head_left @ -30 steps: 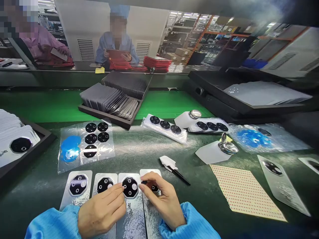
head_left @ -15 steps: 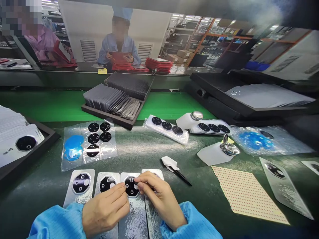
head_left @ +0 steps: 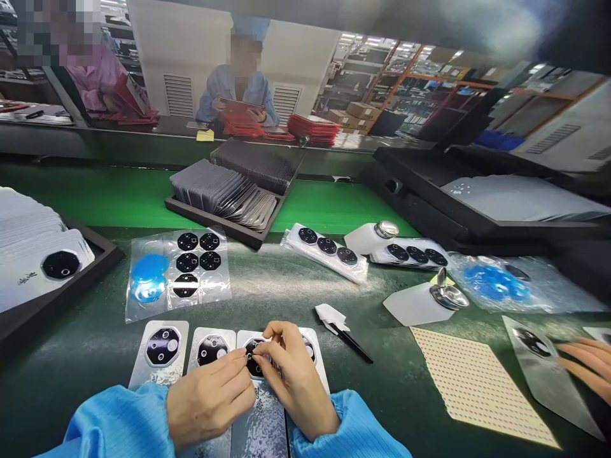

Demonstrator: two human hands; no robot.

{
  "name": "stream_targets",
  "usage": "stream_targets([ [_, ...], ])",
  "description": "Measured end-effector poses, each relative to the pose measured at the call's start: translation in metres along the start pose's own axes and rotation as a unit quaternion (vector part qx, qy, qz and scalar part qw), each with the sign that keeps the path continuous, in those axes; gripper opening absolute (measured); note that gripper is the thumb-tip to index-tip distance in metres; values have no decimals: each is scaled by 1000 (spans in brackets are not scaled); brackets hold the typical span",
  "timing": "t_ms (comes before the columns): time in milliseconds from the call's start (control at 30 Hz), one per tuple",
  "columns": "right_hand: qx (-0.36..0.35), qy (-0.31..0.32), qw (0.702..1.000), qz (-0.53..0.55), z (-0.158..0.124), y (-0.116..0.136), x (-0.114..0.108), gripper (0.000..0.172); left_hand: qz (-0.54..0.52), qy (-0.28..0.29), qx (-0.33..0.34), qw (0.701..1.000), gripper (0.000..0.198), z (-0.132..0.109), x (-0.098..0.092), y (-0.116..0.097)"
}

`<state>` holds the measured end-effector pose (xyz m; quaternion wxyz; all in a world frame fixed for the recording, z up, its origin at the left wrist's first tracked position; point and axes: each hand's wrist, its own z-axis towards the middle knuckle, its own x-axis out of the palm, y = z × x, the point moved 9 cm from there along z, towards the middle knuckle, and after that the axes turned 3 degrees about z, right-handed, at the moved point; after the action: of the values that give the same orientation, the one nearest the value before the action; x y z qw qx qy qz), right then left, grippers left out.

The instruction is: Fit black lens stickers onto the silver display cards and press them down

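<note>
Several silvery panels with black octagonal camera-ring covers lie in a row before me. My left hand (head_left: pixel 210 395) rests across the second panel (head_left: pixel 198 338), fingers pressed together and tips at the left edge of the cover (head_left: pixel 252 367) on the third panel (head_left: pixel 261 413). Over that same cover, my right hand (head_left: pixel 298 375) pinches thumb and forefinger close to the left fingertips. Anything between the fingers is too small or hidden to make out. The leftmost panel (head_left: pixel 139 374) lies untouched; the right hand partly hides the fourth panel (head_left: pixel 319 356).
Black tweezers (head_left: pixel 354 345) lie beside a white wipe (head_left: pixel 330 315). Further right are a dispenser bottle (head_left: pixel 415 304), a dotted sticker sheet (head_left: pixel 482 385) and another person's hand (head_left: pixel 589 362) at a loose panel (head_left: pixel 548 375). Behind stand a panel tray (head_left: pixel 258 240) and bagged covers (head_left: pixel 222 289).
My right fingertips have moved left across the third panel's cover, closer to my left fingertips. Another person's hand has come in at the right edge. The view has shifted slightly.
</note>
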<state>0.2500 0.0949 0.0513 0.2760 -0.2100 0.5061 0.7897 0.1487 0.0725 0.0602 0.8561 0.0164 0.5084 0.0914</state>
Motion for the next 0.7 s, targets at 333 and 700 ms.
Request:
stream_targets([
  [333,-92,-18,992,-86,-7,12,15,21,-5,-6,-11,1000,17,2,-1,2],
  [700,-88,-39,988,-124,-7,7,11,21,9,-6,-11,1000,16,2,0,0],
])
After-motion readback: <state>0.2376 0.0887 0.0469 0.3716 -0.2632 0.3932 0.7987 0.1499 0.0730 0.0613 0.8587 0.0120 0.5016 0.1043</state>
